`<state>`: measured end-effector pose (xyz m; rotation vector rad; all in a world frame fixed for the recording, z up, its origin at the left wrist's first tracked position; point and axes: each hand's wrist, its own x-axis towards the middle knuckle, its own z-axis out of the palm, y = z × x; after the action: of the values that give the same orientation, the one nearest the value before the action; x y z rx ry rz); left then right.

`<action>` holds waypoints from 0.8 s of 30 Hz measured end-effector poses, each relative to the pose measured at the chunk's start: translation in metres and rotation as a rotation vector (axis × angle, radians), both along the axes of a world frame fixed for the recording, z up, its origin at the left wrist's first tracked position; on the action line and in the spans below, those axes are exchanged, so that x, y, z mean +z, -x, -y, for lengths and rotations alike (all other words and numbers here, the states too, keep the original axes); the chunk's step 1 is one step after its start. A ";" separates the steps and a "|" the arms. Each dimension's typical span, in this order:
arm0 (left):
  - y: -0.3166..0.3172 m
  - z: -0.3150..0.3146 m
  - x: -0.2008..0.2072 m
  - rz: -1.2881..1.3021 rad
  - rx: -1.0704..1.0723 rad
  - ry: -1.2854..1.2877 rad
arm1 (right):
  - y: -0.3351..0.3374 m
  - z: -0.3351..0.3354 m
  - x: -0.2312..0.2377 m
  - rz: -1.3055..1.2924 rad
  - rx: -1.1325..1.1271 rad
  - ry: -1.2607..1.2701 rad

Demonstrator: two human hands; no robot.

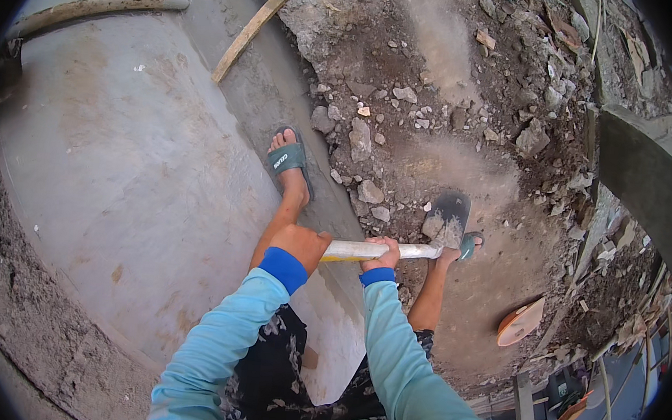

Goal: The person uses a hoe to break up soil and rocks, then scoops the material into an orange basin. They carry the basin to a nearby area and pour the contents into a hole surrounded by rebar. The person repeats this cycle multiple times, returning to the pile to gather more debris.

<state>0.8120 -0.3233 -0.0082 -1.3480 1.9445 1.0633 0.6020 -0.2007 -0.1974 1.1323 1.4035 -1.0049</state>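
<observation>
My left hand [302, 245] is wrapped round the pale handle of a hoe [418, 251], near its left end. Farther along the same handle, my right hand [382, 253] grips it too. The handle lies crosswise in front of my legs. At its right end is the hoe's dark, rounded blade [447, 217], smeared with grey dirt. It hangs over the soil beside my right foot and partly hides that foot's sandal [467, 246]. Whether the blade touches the ground I cannot tell.
My left foot, in a green sandal [287, 159], stands on a grey concrete strip beside a smooth slab [134, 162]. A wooden stick [260, 26] and a pipe [103, 12] lie ahead. Broken rubble [360, 139] covers the soil; an orange-edged piece [520, 322] lies at right.
</observation>
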 end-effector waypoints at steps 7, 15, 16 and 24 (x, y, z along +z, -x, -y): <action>-0.105 0.071 0.072 0.324 -0.090 0.031 | -0.174 0.063 0.034 0.340 -0.270 0.000; -0.145 0.087 0.141 0.491 0.070 0.076 | -0.240 0.164 0.077 0.382 0.027 0.173; -0.141 0.090 0.147 0.497 0.088 0.078 | -0.236 0.171 0.079 0.411 0.031 0.194; -0.039 0.106 0.084 0.122 -0.021 0.072 | -0.065 0.155 0.061 0.104 -0.104 0.270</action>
<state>0.8510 -0.4292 0.0753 -1.3937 1.9184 0.8874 0.6669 -0.3561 -0.1364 1.0483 1.0974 -1.1545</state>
